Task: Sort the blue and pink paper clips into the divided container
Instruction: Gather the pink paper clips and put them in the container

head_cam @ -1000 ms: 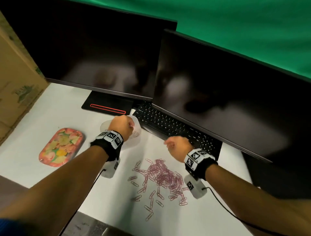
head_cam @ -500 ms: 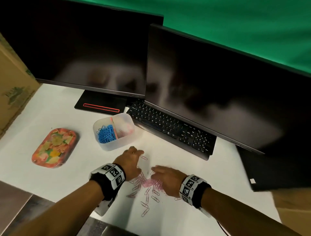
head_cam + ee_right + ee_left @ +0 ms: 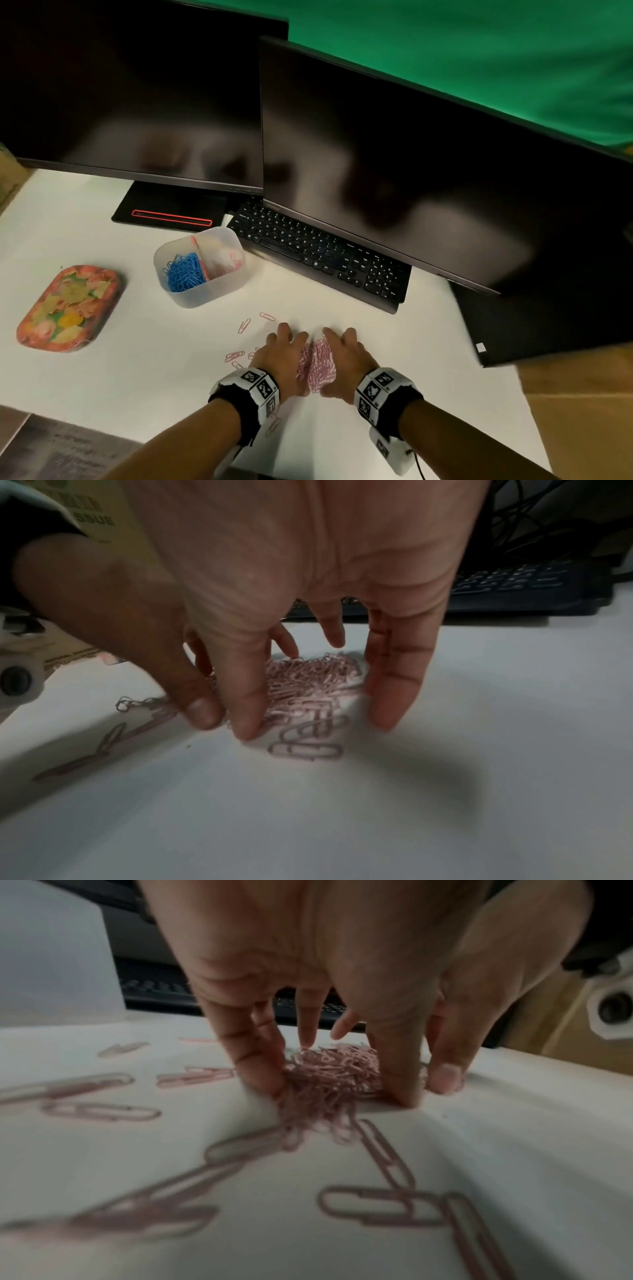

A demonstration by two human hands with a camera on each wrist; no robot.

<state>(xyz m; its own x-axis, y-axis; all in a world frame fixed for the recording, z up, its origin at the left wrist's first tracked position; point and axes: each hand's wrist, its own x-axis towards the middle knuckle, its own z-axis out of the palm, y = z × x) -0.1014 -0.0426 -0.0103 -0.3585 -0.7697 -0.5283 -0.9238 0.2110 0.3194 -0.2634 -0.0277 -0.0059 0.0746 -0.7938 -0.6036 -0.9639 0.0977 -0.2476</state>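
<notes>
Pink wire paper clips point(image 3: 320, 359) heaped between left hand point(image 3: 279, 356) and right hand point(image 3: 346, 356), fingers spread, cupping; light, slippery; scoop from underneath.

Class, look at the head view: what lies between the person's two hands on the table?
A heap of pink clips, with the left hand and right hand on either side.

white table point(image 3: 102, 359) carries a heap of pink paper clips point(image 3: 320, 363) near centre, loose pink clips point(image 3: 245, 325) scattered just left of it. divided container point(image 3: 212, 291) sits further back, left of the keyboard point(image 3: 318, 257). floral tray point(image 3: 68, 308) at far left. monitor base point(image 3: 171, 209) and second monitor point(image 3: 411, 171) along the far edge.
</notes>
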